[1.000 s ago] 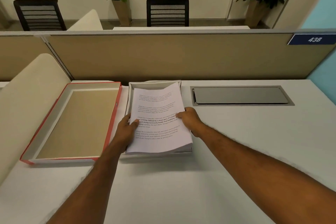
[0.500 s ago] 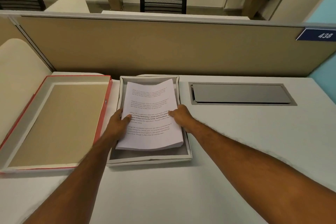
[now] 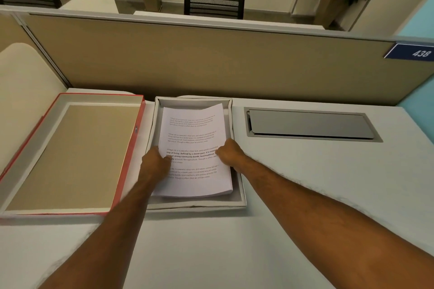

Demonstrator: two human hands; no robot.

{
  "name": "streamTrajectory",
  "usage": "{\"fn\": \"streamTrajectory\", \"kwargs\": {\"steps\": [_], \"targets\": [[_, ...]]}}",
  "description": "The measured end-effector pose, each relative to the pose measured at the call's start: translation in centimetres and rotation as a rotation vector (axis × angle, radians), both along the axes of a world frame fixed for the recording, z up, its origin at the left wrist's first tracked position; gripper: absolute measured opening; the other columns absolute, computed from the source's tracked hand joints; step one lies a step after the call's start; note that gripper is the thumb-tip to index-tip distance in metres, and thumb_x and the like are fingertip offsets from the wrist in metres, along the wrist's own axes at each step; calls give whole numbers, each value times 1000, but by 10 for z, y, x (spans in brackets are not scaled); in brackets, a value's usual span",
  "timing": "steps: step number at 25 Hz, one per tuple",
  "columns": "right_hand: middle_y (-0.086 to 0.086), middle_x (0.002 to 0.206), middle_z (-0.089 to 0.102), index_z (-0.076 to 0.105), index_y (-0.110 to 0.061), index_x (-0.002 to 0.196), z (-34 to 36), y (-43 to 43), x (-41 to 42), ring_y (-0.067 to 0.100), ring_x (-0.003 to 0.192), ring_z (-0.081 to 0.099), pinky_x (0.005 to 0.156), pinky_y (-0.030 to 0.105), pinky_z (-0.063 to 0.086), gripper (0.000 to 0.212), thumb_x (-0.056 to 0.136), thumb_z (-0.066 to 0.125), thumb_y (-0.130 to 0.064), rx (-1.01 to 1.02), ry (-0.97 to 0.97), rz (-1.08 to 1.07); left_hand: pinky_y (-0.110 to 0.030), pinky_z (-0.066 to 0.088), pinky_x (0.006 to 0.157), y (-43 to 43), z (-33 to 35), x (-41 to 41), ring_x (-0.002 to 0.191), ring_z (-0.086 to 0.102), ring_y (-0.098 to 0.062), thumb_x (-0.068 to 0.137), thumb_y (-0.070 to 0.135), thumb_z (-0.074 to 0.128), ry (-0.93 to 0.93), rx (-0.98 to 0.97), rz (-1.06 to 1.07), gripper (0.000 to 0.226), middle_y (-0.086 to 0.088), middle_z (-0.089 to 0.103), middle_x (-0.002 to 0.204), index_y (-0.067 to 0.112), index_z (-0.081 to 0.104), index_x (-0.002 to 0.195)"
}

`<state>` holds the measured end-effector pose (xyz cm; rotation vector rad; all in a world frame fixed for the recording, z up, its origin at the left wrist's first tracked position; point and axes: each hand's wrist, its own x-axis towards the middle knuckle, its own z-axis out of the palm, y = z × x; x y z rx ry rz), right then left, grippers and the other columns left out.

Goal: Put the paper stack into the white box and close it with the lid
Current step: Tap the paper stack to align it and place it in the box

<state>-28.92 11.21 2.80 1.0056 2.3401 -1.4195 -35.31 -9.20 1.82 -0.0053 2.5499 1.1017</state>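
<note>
A thick paper stack (image 3: 192,134) with printed text lies inside the shallow white box (image 3: 197,206) in the middle of the desk, its far end still curled up slightly. My left hand (image 3: 153,163) grips the stack's left edge, thumb on top. My right hand (image 3: 229,152) grips the right edge in the same way. The lid (image 3: 70,155), red outside with a tan inside, lies upside down just left of the box.
A beige partition wall (image 3: 211,63) runs along the back of the desk. A grey cable hatch (image 3: 310,124) is set into the desk right of the box. A cream divider (image 3: 25,91) curves up at the left.
The paper stack has gone down from above the box rim to rest inside the box, both hands still on its edges. The camera has tilted lower and closer.
</note>
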Motion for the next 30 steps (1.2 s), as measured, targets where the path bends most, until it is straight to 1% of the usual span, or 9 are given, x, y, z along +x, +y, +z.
{"fn": "streamTrajectory", "kwargs": {"steps": [4,9,11,13,14,19,23,26,30], "targets": [[16,133,59,48,-1,132,3,-5,9,30,114,60,91,35,51,38,95,50,-9,32,19,54,-44,50,91,1,7,7,111,61,-39,92,18,60,13,-50,34,35,-19,62,127,-1,55,121],[14,127,61,46,-2,123,3,-12,31,20,97,59,66,17,48,32,93,56,-9,206,99,148,-42,50,87,-1,20,26,107,64,-39,91,21,62,215,-108,0,36,-19,66,121,0,57,119],[14,125,62,49,-3,122,6,-15,39,21,98,62,73,25,56,31,92,56,-10,281,141,167,-44,48,95,-4,25,26,113,62,-38,90,26,63,263,-104,-41,44,-17,64,126,1,56,125],[15,124,62,52,-3,122,11,-16,45,26,102,64,85,39,58,31,93,55,-12,359,158,196,-44,44,103,-9,30,26,122,57,-35,91,30,63,254,-111,-77,53,-15,60,135,4,51,135],[15,123,63,54,-3,121,13,-16,48,27,101,65,86,42,58,29,93,55,-13,388,164,224,-43,42,105,-13,31,26,125,55,-34,90,31,63,249,-111,-93,55,-14,58,137,5,49,137],[11,124,64,53,-8,123,23,-21,63,25,101,65,83,36,58,34,94,57,-24,475,168,307,-41,38,108,-41,42,34,131,49,-30,89,35,65,288,-154,-132,59,-12,52,144,9,48,139],[8,142,54,44,-12,137,30,-37,72,26,124,56,97,33,47,51,93,59,-32,370,163,371,-42,37,110,-72,47,45,133,46,-30,90,38,62,304,-209,-158,61,-11,48,147,10,45,141],[7,146,49,42,-14,140,30,-58,84,26,130,51,98,30,43,58,90,62,-36,349,165,430,-45,41,107,-100,46,54,130,49,-31,89,45,60,340,-251,-138,64,-12,52,143,9,46,140],[8,150,42,35,-14,144,25,-91,90,27,136,41,110,41,38,71,87,65,-43,405,146,478,-50,39,109,-139,40,60,136,42,-33,87,58,55,353,-402,-74,72,-14,44,150,12,44,142]]}}
